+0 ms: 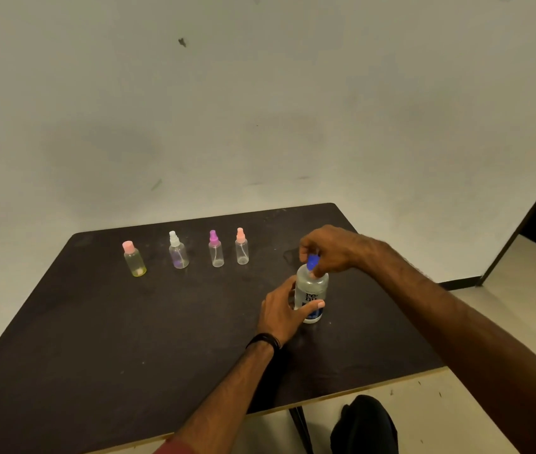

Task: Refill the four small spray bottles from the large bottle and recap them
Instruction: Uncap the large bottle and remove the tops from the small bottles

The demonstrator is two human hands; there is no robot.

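Large bottle (pixel 310 291), upright on dark table (pixel 96 339), right of four capped spray bottles (pixel 188 250). Gripped round body by left hand (pixel 281 314); blue cap (pixel 311 261) pinched by right hand (pixel 328 249). Likely risks: squeezed soft wall spurting liquid once uncapped; cap dropped.

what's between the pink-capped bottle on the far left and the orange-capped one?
Head view: the white-capped bottle, then the purple-capped bottle, upright in the row.
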